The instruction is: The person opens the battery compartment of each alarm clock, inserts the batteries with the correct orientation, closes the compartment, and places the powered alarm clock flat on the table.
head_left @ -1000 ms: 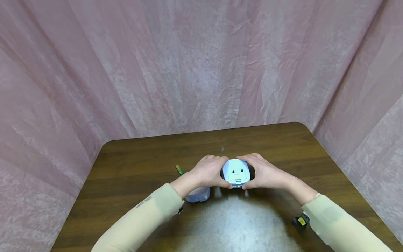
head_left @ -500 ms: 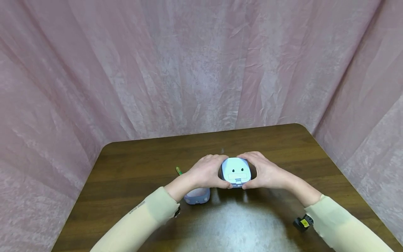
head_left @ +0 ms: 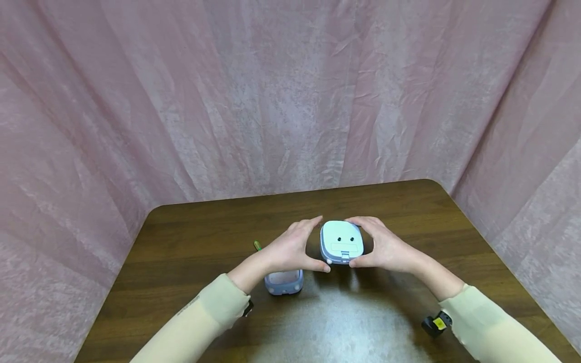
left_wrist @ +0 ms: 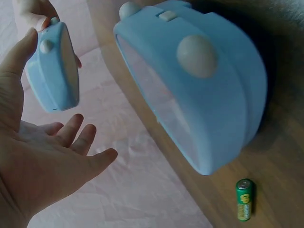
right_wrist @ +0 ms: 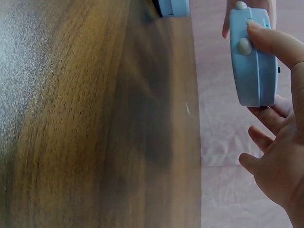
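A light-blue alarm clock [head_left: 341,242] with rounded corners is held up over the table, its pale back with two black knobs and a battery cover facing me. My right hand [head_left: 386,245] grips it by the right side, thumb at the lower edge and fingers at the upper one. In the right wrist view, the thumb [right_wrist: 280,42] presses beside a white round foot. My left hand [head_left: 290,248] is spread at the clock's left side, with a gap between palm and clock. In the left wrist view its fingers [left_wrist: 85,137] are straight and hold nothing.
A second light-blue clock [head_left: 283,283] stands on the brown wooden table [head_left: 195,237], partly behind my left forearm. Near it is a green battery [left_wrist: 243,199], partly hidden in the head view. A pink curtain [head_left: 290,101] hangs behind the table.
Both hands held the clock earlier; the left hand has let go and drawn away to the left. The clock has risen slightly and tilted in the right hand.
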{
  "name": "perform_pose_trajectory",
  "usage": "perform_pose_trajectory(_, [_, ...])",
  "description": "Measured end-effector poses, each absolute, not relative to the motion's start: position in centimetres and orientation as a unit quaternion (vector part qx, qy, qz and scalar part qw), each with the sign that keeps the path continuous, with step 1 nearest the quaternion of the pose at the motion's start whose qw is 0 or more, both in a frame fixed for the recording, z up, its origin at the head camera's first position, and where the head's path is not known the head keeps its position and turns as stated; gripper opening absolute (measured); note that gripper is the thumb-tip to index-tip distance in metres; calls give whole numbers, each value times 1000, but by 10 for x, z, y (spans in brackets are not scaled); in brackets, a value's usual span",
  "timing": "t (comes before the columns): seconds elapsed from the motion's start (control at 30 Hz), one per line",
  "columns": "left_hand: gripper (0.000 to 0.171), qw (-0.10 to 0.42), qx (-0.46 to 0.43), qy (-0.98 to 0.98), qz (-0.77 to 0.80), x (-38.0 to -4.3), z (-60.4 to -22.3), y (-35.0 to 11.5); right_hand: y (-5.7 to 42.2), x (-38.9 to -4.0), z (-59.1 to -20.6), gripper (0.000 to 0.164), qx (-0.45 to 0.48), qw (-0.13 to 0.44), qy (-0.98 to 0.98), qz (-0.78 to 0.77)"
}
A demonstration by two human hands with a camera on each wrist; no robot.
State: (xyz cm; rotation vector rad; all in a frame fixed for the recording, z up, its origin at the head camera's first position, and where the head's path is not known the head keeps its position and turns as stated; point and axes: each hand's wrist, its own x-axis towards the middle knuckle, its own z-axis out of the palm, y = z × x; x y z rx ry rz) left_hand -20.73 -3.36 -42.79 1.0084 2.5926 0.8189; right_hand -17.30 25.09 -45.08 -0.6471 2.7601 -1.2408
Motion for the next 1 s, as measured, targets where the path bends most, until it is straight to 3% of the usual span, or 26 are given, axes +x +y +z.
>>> perform_pose_trajectory(0.23, [115,116,330,866,357,-205,-433,-39,253,-173,-453,90,-175,52,853,-489])
perform_pose_trajectory(0.47, [112,120,292,837,447,-204,-436,-34,249,-179,-457,80,-208,57,776,-593])
perform_pose_trajectory(1.0, [103,125,285,781,542,-204,-445,-15,231,-179,-460,81,-197,93,655,-723])
